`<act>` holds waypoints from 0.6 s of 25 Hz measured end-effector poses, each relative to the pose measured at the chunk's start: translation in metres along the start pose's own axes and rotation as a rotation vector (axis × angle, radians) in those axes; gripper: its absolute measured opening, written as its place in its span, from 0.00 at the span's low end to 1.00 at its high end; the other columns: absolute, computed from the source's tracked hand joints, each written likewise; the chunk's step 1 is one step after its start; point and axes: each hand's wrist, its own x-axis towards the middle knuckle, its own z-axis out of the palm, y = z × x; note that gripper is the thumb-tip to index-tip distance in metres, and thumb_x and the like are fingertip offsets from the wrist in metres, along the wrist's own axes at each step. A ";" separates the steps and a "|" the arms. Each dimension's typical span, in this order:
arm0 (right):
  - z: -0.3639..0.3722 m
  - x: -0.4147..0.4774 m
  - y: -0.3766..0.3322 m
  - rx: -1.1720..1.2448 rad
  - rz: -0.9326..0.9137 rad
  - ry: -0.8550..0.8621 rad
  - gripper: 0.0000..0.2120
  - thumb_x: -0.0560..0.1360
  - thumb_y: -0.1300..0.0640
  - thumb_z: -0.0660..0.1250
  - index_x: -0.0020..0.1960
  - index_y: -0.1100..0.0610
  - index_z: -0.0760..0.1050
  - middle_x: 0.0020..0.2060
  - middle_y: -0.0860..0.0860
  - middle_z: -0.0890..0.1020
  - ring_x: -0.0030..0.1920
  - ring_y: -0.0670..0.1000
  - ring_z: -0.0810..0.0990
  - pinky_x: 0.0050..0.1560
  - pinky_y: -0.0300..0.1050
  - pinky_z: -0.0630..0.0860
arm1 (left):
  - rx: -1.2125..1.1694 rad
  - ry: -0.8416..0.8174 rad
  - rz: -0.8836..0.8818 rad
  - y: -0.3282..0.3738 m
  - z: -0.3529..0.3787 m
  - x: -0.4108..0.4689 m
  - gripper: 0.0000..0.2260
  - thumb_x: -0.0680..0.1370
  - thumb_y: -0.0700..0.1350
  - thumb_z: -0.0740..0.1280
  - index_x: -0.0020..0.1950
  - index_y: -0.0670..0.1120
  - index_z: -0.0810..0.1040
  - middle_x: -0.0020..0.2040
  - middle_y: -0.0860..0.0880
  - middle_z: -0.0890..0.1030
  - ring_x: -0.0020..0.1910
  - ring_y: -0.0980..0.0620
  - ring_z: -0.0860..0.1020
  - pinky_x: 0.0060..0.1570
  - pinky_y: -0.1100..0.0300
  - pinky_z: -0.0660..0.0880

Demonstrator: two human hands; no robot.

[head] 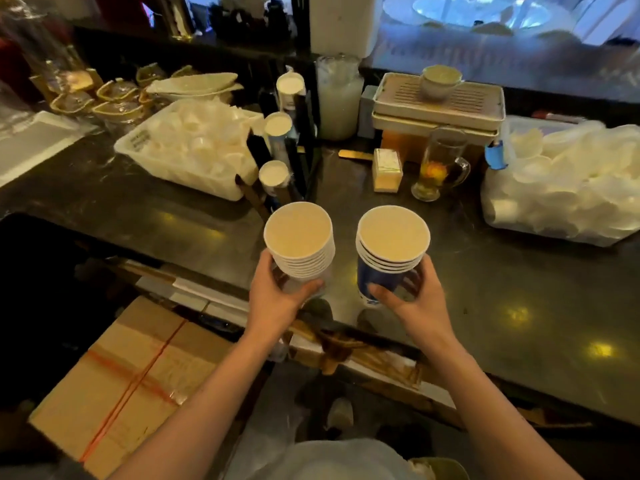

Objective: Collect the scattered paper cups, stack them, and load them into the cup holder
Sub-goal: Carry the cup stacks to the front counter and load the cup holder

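Each of the hands is closed round an upright stack of cups, left hand (pixel 273 299) on the white stack (pixel 299 244), right hand (pixel 415 299) on the blue stack (pixel 389 251), with the cup holder (pixel 282 140) at twelve o'clock, its tubes tilted, nearer the left hand.

A dark, glossy stone counter (pixel 519 289) spreads beneath and beyond both hands, catching small yellow spots of lamp light to the right, while a taped cardboard box (pixel 131 379) sits low to the left and a bright, bluish glass window (pixel 502 32) glows far ahead.
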 end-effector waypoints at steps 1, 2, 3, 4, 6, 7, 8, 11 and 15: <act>-0.005 0.015 0.002 -0.008 -0.002 0.007 0.38 0.63 0.47 0.80 0.60 0.23 0.62 0.62 0.31 0.74 0.65 0.43 0.73 0.62 0.42 0.73 | 0.011 -0.021 -0.008 0.000 0.010 0.019 0.36 0.65 0.46 0.81 0.60 0.73 0.67 0.58 0.76 0.75 0.60 0.76 0.72 0.53 0.80 0.70; -0.011 0.030 0.005 -0.016 -0.006 0.012 0.38 0.64 0.49 0.81 0.61 0.24 0.62 0.62 0.32 0.74 0.65 0.43 0.73 0.63 0.43 0.73 | 0.020 -0.044 -0.012 0.000 0.021 0.037 0.35 0.65 0.47 0.81 0.60 0.73 0.67 0.58 0.75 0.75 0.60 0.75 0.72 0.53 0.79 0.70; -0.015 0.043 0.008 -0.023 0.001 0.014 0.38 0.64 0.51 0.81 0.62 0.26 0.63 0.62 0.32 0.74 0.66 0.42 0.73 0.63 0.44 0.74 | 0.028 -0.067 -0.024 -0.002 0.031 0.052 0.34 0.65 0.48 0.81 0.61 0.72 0.67 0.58 0.74 0.75 0.61 0.73 0.72 0.56 0.76 0.70; -0.019 0.054 0.011 -0.030 0.019 0.015 0.38 0.64 0.51 0.80 0.64 0.29 0.63 0.62 0.32 0.74 0.65 0.41 0.73 0.64 0.44 0.74 | 0.028 -0.088 -0.047 -0.006 0.041 0.065 0.34 0.65 0.49 0.81 0.63 0.69 0.68 0.60 0.70 0.75 0.63 0.69 0.72 0.60 0.70 0.70; -0.023 0.067 0.016 -0.053 0.029 0.012 0.39 0.64 0.50 0.80 0.66 0.33 0.63 0.62 0.32 0.74 0.65 0.40 0.73 0.65 0.45 0.74 | 0.037 -0.108 -0.068 -0.015 0.054 0.083 0.34 0.65 0.50 0.80 0.66 0.64 0.68 0.62 0.66 0.75 0.67 0.59 0.72 0.66 0.57 0.70; -0.024 0.073 0.017 -0.070 0.032 0.011 0.39 0.63 0.50 0.80 0.68 0.35 0.63 0.63 0.34 0.74 0.65 0.40 0.73 0.65 0.46 0.74 | 0.046 -0.119 -0.075 -0.019 0.059 0.092 0.35 0.65 0.50 0.80 0.66 0.65 0.67 0.62 0.67 0.74 0.67 0.58 0.71 0.67 0.55 0.69; -0.024 0.079 0.018 -0.082 0.039 0.016 0.40 0.63 0.50 0.80 0.69 0.37 0.63 0.64 0.36 0.75 0.65 0.41 0.73 0.65 0.46 0.73 | 0.054 -0.136 -0.086 -0.023 0.063 0.099 0.36 0.65 0.50 0.80 0.66 0.67 0.66 0.61 0.69 0.73 0.68 0.57 0.70 0.67 0.54 0.69; -0.019 0.090 0.019 -0.077 0.051 0.077 0.41 0.63 0.50 0.80 0.69 0.38 0.63 0.65 0.38 0.75 0.66 0.43 0.73 0.63 0.43 0.73 | 0.078 -0.205 -0.098 -0.035 0.067 0.123 0.38 0.65 0.48 0.81 0.67 0.67 0.64 0.61 0.69 0.72 0.70 0.55 0.70 0.68 0.53 0.68; -0.011 0.095 0.009 -0.087 0.079 0.157 0.39 0.63 0.50 0.81 0.66 0.33 0.63 0.61 0.33 0.74 0.63 0.38 0.73 0.58 0.34 0.72 | 0.101 -0.266 -0.113 -0.043 0.064 0.144 0.38 0.67 0.44 0.80 0.72 0.56 0.66 0.69 0.54 0.74 0.70 0.51 0.71 0.70 0.45 0.70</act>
